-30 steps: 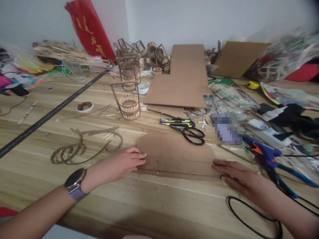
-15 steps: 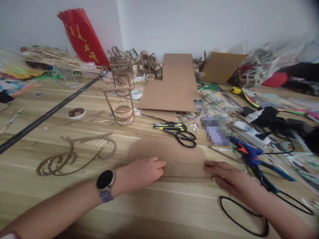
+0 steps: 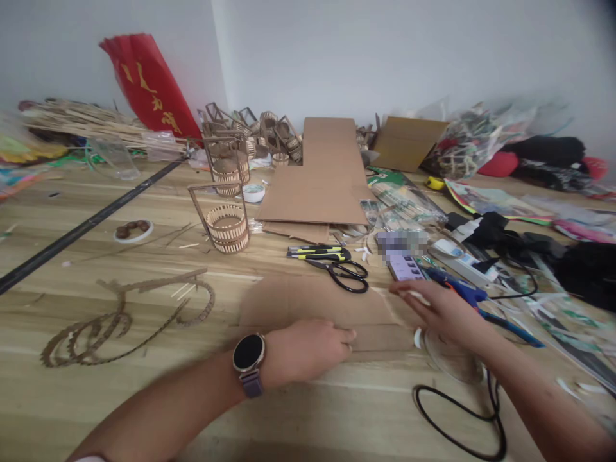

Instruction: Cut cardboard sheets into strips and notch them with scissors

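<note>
A flat piece of cardboard [image 3: 308, 298] with a rounded far edge lies on the wooden table in front of me. My left hand [image 3: 308, 350], with a watch on its wrist, rests on its near part, fingers laid over the surface and holding nothing. To the right, my right hand [image 3: 440, 308] hovers beyond the cardboard's edge, fingers stretched and slightly apart, close to the lower end of a phone [image 3: 404, 268]. Black-handled scissors [image 3: 353, 274] sit at the cardboard's far edge. Behind them lie yellow-and-black utility knives [image 3: 320, 253].
A blue glue gun [image 3: 462, 289] and its black cable [image 3: 418, 407] lie at the right, near a power strip [image 3: 464, 260]. Coiled brown strips [image 3: 96, 327] spread out at left. A small handled basket [image 3: 227, 231] and larger cardboard [image 3: 312, 192] stand farther back.
My left hand has slid right across the cardboard. My right hand has left the cardboard's right edge and moved up toward the phone, whose screen now shows lit content. The view has shifted slightly.
</note>
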A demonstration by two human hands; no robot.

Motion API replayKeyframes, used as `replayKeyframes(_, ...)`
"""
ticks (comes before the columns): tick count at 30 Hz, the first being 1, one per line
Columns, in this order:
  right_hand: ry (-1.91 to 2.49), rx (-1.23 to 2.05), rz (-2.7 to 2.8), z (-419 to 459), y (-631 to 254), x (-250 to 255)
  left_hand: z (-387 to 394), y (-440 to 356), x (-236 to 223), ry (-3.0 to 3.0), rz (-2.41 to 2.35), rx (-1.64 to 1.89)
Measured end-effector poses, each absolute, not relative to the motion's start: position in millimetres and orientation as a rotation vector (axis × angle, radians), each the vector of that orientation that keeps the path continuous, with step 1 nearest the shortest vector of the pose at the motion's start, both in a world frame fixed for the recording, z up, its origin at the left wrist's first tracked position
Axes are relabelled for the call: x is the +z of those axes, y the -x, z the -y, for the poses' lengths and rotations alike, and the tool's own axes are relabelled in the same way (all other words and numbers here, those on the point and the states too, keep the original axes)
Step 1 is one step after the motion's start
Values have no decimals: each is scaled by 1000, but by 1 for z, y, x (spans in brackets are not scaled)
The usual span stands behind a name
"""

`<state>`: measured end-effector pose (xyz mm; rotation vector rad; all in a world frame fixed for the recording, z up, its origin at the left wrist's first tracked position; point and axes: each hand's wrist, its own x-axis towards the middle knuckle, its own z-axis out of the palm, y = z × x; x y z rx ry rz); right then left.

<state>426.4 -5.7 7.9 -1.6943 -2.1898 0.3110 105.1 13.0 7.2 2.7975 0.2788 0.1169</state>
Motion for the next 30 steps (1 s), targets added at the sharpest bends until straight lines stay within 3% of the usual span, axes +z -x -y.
replayKeyframes(5, 1873, 82, 1895, -64, -458, 1, -16, -104, 4, -2842, -218, 85)
replayKeyframes(17, 1898, 87, 1871, -139, -470, -26, -18, -104, -3, -2800, -215, 153)
replayKeyframes(24, 1913, 99, 1808, -126, -473, -12, -19, -103, 1, -2808, -197, 135)
replayKeyframes(30, 1917, 74, 1798, -58, -486, 6, -19, -103, 1, -2802, -199, 114)
